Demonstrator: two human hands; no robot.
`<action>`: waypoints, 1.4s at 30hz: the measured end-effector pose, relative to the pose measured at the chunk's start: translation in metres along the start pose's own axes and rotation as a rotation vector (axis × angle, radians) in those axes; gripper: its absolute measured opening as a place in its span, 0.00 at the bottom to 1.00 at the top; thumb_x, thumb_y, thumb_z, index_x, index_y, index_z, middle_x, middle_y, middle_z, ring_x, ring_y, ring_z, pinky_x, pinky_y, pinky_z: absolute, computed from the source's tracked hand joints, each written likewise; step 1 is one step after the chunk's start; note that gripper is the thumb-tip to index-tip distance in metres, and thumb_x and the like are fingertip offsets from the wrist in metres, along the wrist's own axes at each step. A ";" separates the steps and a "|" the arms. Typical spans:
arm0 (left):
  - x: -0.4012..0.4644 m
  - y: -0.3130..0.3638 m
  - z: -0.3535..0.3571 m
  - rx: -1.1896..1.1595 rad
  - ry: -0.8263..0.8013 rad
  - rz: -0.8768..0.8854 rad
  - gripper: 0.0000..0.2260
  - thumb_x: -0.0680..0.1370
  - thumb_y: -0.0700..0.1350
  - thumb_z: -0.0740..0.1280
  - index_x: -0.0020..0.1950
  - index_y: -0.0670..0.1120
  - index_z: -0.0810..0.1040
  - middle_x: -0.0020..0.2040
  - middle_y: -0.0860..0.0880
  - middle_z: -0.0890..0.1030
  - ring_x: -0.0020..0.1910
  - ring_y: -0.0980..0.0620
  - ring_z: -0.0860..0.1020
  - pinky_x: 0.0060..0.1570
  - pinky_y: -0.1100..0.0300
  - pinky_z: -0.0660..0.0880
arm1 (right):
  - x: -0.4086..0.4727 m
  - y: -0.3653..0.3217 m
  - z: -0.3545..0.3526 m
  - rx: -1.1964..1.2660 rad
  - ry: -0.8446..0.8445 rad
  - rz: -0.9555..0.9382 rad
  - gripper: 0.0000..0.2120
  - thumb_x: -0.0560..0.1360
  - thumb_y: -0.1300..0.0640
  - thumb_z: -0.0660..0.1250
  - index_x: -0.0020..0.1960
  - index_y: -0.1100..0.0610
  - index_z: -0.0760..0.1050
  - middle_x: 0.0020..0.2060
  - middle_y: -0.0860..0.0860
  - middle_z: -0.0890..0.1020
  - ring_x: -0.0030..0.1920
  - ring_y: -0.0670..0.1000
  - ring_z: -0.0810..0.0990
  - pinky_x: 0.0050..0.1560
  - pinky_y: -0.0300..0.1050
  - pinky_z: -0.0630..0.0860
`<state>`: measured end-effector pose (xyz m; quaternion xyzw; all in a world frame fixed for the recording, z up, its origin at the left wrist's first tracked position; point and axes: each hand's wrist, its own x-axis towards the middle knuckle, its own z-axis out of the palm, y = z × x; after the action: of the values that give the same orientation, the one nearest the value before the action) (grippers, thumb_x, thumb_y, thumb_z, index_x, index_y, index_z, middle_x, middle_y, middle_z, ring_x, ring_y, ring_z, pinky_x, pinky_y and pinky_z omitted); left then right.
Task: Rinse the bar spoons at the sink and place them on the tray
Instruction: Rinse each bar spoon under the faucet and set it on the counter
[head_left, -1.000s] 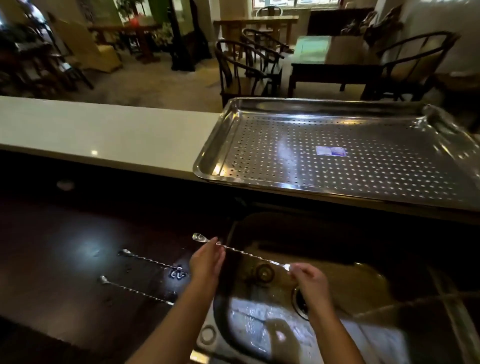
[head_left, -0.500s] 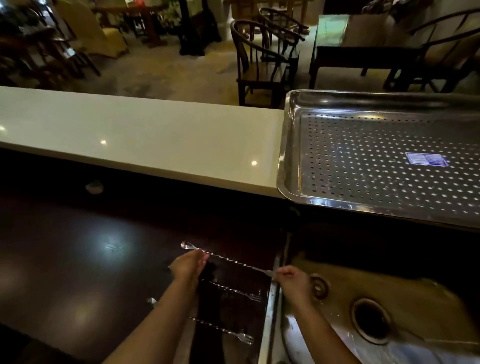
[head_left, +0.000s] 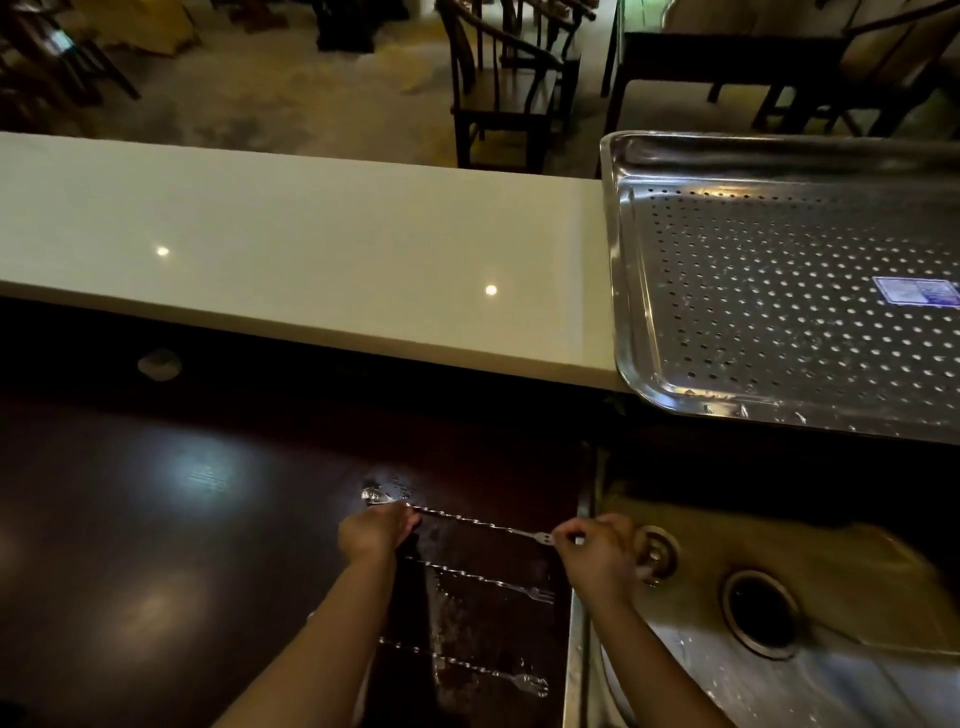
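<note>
Nearest me, two bar spoons lie on the dark counter: near spoon (head_left: 462, 662), then middle spoon (head_left: 478, 577), fork ends toward the sink (head_left: 831, 545). Just beyond, I hold the third spoon (head_left: 467, 521) level, low over the counter: left hand (head_left: 374, 532) curled on the shaft nr the bowl end, right hand (head_left: 597, 553) pinching the fork end at the sink edge. Far right, the tray (head_left: 623, 312) sits on the pale ledge w/ no spoons visible. Risks, as I judge: wet twisted shaft slips from the pinch; swinging it knocks the middle spoon; tray overhangs the ledge, so a hard drop could tip it.
</note>
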<state>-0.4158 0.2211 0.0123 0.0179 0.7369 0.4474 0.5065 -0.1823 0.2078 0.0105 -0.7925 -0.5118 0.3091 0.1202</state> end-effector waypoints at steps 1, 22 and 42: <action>0.002 0.000 0.001 0.012 0.010 -0.005 0.10 0.77 0.32 0.61 0.35 0.38 0.73 0.17 0.51 0.77 0.17 0.59 0.77 0.23 0.69 0.74 | -0.001 0.000 0.000 0.001 0.013 0.009 0.05 0.72 0.50 0.67 0.46 0.47 0.81 0.57 0.51 0.70 0.63 0.55 0.63 0.65 0.55 0.61; -0.092 -0.052 0.056 0.213 -0.389 0.173 0.07 0.80 0.40 0.56 0.50 0.43 0.73 0.40 0.47 0.78 0.37 0.51 0.77 0.38 0.62 0.70 | -0.031 0.044 -0.047 0.289 0.080 -0.194 0.07 0.73 0.62 0.66 0.50 0.58 0.79 0.47 0.55 0.79 0.50 0.55 0.78 0.49 0.45 0.74; -0.279 -0.247 0.195 0.931 -0.505 1.147 0.08 0.76 0.42 0.64 0.52 0.43 0.80 0.48 0.44 0.82 0.47 0.45 0.79 0.48 0.55 0.73 | -0.112 0.285 -0.224 0.176 0.444 -0.027 0.13 0.75 0.61 0.64 0.59 0.60 0.76 0.59 0.58 0.78 0.61 0.57 0.73 0.63 0.48 0.68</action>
<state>-0.0262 0.0640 0.0323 0.7080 0.5867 0.2665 0.2888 0.1326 0.0097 0.0817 -0.8205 -0.4545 0.1690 0.3025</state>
